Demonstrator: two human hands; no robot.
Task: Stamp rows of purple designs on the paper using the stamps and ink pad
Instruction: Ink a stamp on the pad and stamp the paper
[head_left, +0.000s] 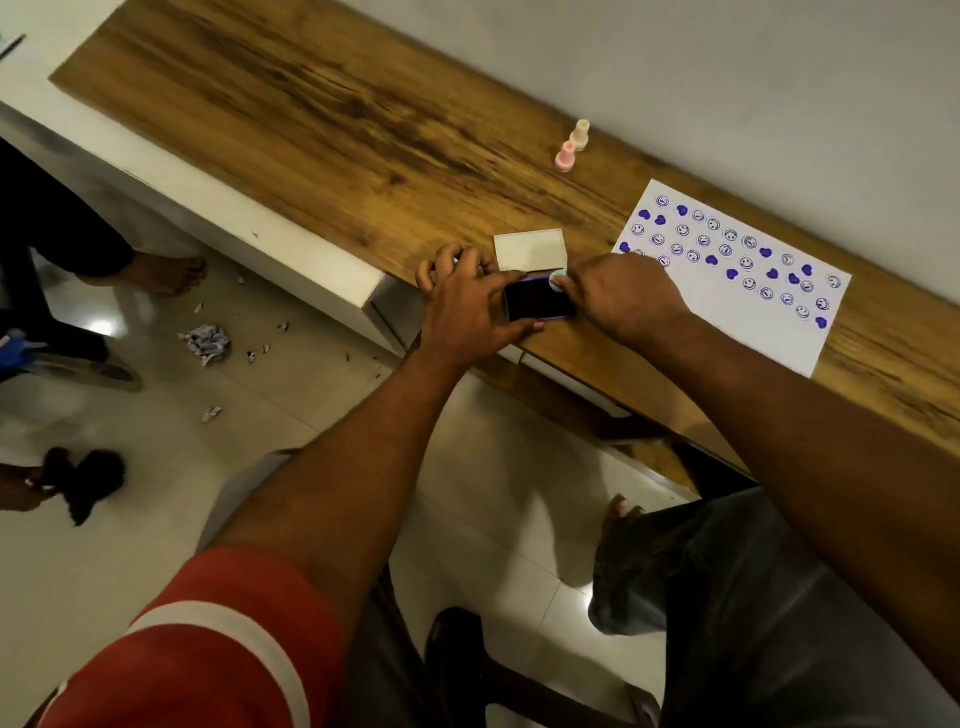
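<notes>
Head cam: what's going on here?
A person is inking a stamp at a wooden desk. The left hand holds the ink pad at the desk's near edge, while the right hand pinches a small pale stamp against the pad's far corner. The white lid lies just behind the pad. The paper already carries rows of purple smileys and hearts. A pink stamp and a cream stamp stand farther back.

Stamp (557, 278) in right hand (626, 297), on ink pad (535, 302)
</notes>
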